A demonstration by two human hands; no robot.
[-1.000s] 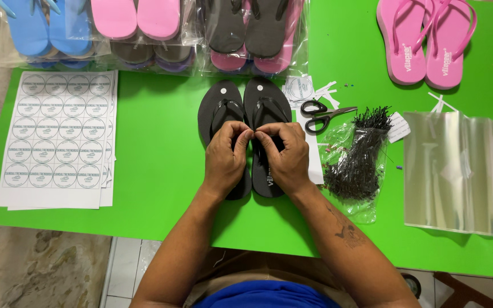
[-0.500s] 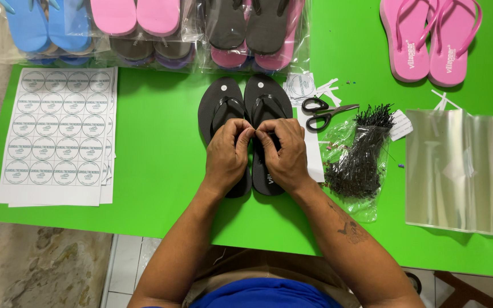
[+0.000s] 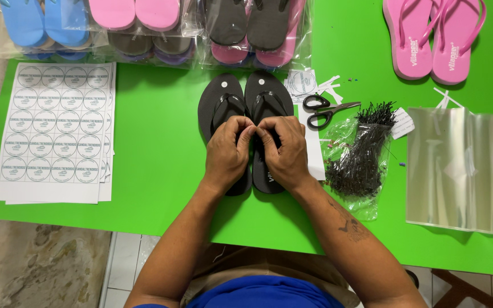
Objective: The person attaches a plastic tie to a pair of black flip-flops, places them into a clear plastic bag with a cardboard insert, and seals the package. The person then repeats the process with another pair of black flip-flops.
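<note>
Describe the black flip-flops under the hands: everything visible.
The black flip-flops are a pair lying side by side, soles down, toes pointing away from the person, on the green table. They look like matte foam with black Y-shaped straps; a small round white dot sits near each toe. The left hand and right hand rest over their middle, fingertips pinched together between the straps, hiding most of the heels. A white paper strip lies alongside the right one.

On the green bench (image 3: 161,165) we see sheets of round stickers (image 3: 58,131) at the left, black-handled scissors (image 3: 323,109) near a clear bag of black tag pins (image 3: 360,159), and a stack of clear plastic bags (image 3: 463,171) at the right (edges overlapping). Bagged sandals (image 3: 161,28) line the far edge; a loose pink pair (image 3: 432,37) lies beyond.
</note>
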